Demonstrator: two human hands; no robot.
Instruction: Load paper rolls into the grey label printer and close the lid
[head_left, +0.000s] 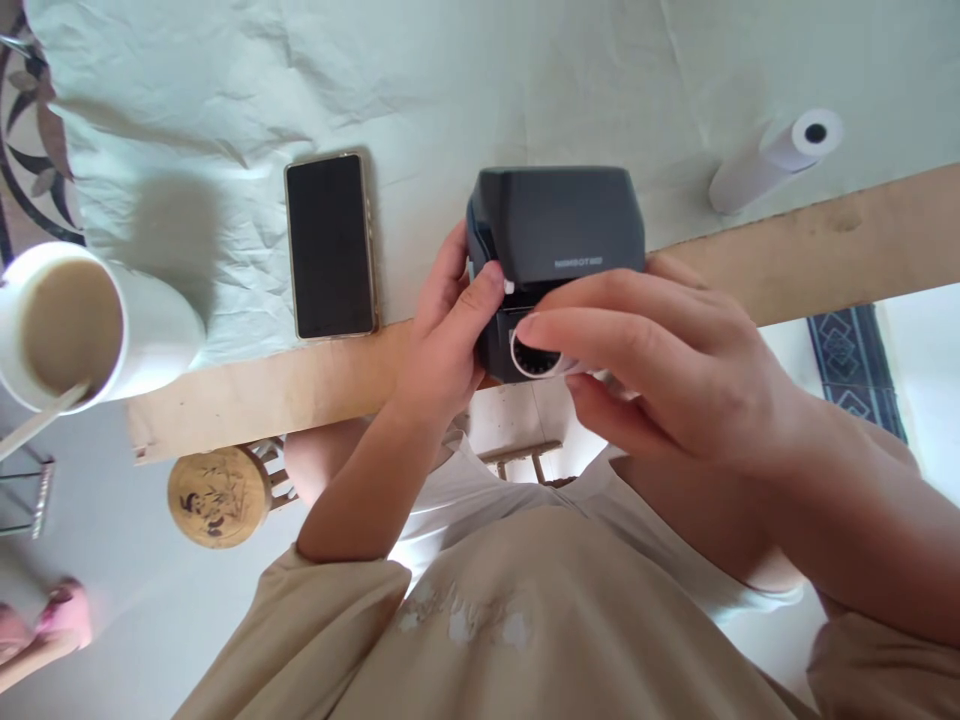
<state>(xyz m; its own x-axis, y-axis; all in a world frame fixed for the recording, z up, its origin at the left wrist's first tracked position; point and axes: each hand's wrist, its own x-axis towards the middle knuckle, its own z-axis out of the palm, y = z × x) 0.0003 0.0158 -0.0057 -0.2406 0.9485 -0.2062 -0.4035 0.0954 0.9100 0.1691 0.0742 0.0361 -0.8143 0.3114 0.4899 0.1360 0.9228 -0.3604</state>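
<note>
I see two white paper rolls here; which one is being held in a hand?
The paper roll at the open front of the dark printer, pinched by the right hand. The other roll lies untouched on the table, far right.

A black smartphone with a gold rim (331, 246) lies at ten o'clock; a white cup of milky drink (71, 328) at nine; a white paper roll (776, 158) at two.

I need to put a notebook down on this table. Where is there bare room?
Bare cloth lies between the phone and printer, and across the far side beyond both, up to the paper roll. It is crowded at the printer's front, where both hands work.
</note>
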